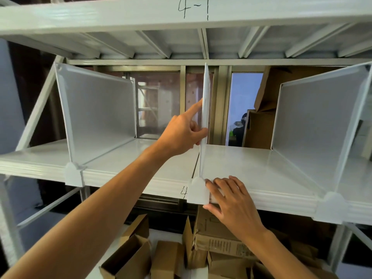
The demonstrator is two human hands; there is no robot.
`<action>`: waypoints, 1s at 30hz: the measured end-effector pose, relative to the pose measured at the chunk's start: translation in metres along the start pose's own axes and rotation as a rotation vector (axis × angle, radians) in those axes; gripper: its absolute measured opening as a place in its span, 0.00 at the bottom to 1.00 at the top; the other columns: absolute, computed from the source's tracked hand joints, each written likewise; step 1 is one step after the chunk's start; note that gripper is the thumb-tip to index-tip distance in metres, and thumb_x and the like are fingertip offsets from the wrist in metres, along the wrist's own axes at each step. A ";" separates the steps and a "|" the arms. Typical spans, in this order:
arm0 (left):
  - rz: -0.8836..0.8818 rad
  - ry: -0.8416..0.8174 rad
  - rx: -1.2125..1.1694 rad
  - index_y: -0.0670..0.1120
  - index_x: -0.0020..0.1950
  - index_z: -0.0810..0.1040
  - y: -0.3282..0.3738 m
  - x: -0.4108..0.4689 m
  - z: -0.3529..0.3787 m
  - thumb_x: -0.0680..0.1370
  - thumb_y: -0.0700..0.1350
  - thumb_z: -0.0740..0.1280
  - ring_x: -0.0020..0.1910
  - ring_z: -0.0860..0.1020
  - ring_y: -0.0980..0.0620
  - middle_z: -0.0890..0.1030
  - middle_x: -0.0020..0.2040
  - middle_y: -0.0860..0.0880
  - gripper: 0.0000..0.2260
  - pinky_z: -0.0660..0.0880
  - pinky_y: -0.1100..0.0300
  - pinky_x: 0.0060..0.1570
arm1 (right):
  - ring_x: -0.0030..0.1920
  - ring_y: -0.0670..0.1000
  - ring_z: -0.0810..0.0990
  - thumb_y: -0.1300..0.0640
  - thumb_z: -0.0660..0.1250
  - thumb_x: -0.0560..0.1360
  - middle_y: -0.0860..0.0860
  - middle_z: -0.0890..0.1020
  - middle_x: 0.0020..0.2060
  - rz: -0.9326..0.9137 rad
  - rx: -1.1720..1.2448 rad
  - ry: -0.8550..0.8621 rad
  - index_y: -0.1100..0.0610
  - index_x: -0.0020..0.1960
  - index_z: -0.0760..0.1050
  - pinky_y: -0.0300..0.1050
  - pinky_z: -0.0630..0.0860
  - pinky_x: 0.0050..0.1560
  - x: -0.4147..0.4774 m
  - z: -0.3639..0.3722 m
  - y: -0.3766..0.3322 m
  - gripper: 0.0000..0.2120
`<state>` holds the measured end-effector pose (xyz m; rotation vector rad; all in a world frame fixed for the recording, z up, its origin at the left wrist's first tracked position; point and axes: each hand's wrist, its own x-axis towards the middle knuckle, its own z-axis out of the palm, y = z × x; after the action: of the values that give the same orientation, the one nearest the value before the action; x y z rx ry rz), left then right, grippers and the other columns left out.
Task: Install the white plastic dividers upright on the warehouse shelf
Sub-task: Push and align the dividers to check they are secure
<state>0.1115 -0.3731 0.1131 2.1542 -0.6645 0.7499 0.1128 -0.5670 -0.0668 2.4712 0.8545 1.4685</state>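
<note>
A white plastic divider (pixel 206 91) stands upright, edge-on, in the middle of the white metal shelf (pixel 251 164). My left hand (pixel 182 135) grips its front edge at mid height, index finger stretched up along it. My right hand (pixel 231 200) presses its fingertips against the divider's front clip (pixel 197 191), which hooks over the shelf's front lip. Two more dividers stand upright, one on the left (pixel 96 111) and one on the right (pixel 314 121), each with its own front clip.
The upper shelf beam (pixel 141 15), marked "4-1", hangs close overhead. Cardboard boxes (pixel 265 101) stand behind the shelf at the right. More open cartons (pixel 130 256) lie on the floor below. A person (pixel 240 129) stands far behind, seen through the rack.
</note>
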 end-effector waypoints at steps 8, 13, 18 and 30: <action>-0.042 -0.041 0.122 0.48 0.52 0.82 -0.029 -0.041 0.015 0.79 0.57 0.65 0.36 0.82 0.58 0.84 0.38 0.54 0.14 0.79 0.60 0.42 | 0.57 0.56 0.79 0.41 0.73 0.70 0.54 0.80 0.57 0.060 0.012 -0.029 0.56 0.66 0.74 0.53 0.72 0.65 0.001 -0.007 -0.011 0.30; 0.013 -0.013 0.333 0.51 0.49 0.82 -0.076 -0.097 0.041 0.81 0.53 0.64 0.42 0.78 0.61 0.82 0.46 0.57 0.10 0.77 0.64 0.45 | 0.55 0.57 0.78 0.40 0.77 0.66 0.55 0.79 0.55 0.112 -0.014 -0.072 0.58 0.64 0.73 0.53 0.77 0.59 0.006 -0.009 -0.024 0.34; 0.081 0.070 0.350 0.55 0.66 0.76 -0.089 -0.134 0.062 0.79 0.54 0.63 0.62 0.72 0.64 0.75 0.62 0.62 0.16 0.65 0.72 0.64 | 0.51 0.57 0.79 0.41 0.80 0.62 0.55 0.79 0.52 0.167 -0.026 -0.095 0.58 0.63 0.75 0.53 0.79 0.54 0.010 -0.005 -0.027 0.35; 0.250 0.128 0.642 0.47 0.67 0.70 -0.106 -0.139 0.090 0.62 0.46 0.80 0.59 0.78 0.49 0.77 0.59 0.48 0.36 0.74 0.50 0.64 | 0.47 0.53 0.78 0.41 0.79 0.59 0.51 0.79 0.48 0.156 0.046 -0.043 0.55 0.60 0.78 0.48 0.80 0.50 0.008 0.004 -0.018 0.34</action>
<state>0.1110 -0.3508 -0.0823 2.5843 -0.6966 1.3717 0.1117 -0.5470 -0.0699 2.6461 0.7101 1.4516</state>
